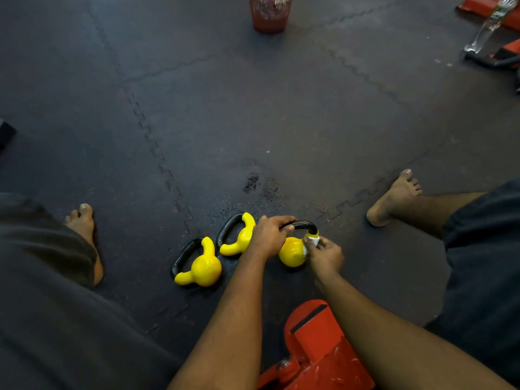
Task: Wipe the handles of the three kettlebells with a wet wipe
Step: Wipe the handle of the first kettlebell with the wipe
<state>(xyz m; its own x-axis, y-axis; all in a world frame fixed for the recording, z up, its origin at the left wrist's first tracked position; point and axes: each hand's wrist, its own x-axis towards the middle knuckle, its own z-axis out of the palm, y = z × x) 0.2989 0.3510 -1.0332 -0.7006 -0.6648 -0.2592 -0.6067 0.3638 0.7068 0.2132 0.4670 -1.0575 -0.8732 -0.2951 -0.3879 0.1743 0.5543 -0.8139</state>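
On dark rubber floor mat point(253, 122), rightmost of three glossy yellow kettlebells point(292, 252), gripped at its black loop handle point(304, 224) by curled left hand point(268, 235); white wet wipe point(311, 240) pinched against handle's right end by right hand point(325, 254). Wrap wipe round; slide along whole loop.

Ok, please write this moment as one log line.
left-hand grip: holds black handle of rightmost yellow kettlebell | right-hand grip: pinches white wet wipe on handle's right end | other two kettlebells: untouched
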